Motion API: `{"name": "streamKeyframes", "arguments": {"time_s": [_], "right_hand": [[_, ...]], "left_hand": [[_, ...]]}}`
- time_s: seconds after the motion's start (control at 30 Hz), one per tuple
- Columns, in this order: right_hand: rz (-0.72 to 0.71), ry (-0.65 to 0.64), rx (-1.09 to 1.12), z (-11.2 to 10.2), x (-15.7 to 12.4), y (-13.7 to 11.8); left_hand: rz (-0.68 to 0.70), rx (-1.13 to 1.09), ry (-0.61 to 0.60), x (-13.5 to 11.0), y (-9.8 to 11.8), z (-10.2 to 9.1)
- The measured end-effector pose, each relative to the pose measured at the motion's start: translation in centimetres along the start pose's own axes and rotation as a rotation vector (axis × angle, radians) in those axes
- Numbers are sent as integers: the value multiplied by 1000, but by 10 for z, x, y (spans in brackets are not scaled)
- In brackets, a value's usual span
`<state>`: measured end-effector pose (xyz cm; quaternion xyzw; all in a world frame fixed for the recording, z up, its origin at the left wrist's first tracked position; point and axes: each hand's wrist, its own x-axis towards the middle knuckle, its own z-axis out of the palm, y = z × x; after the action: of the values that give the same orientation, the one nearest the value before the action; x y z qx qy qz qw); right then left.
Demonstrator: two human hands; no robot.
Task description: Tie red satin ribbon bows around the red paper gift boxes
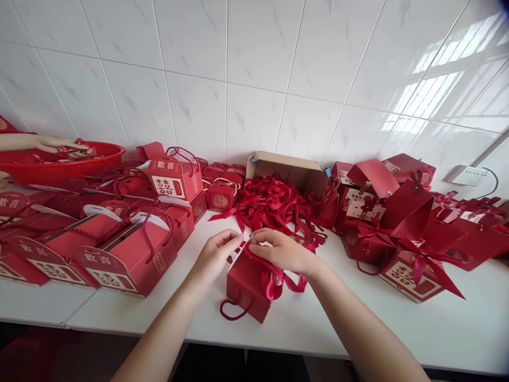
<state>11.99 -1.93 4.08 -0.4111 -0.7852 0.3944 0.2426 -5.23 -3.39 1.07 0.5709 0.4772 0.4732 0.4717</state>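
Observation:
A small red gift box (244, 284) with a cord handle lies on the white counter (302, 329) in front of me. My left hand (217, 254) pinches its top flap at the left. My right hand (284, 250) grips the red ribbon (274, 281) that loops over the box's top and hangs down its right side. Both hands are closed with fingers curled.
Finished red boxes (131, 249) are stacked at the left, ribbon-tied ones (409, 249) at the right. An open cardboard carton (290, 170) spills loose red ribbons (274, 204) behind the box. Another person's hand (51, 144) reaches over a red basin (59, 164) at far left. A wall socket (467, 175) is at right.

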Motion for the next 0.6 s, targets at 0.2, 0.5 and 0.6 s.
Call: {"name": "streamKeyframes", "arguments": {"time_s": [0.2, 0.5, 0.6], "right_hand": [[51, 127, 32, -9, -12, 1], [52, 405, -20, -4, -63, 35], [62, 374, 117, 5, -70, 41]], "left_hand": [[102, 517, 41, 10, -18, -25], [224, 769, 166, 12, -39, -53], [238, 472, -66, 11, -18, -33]]}}
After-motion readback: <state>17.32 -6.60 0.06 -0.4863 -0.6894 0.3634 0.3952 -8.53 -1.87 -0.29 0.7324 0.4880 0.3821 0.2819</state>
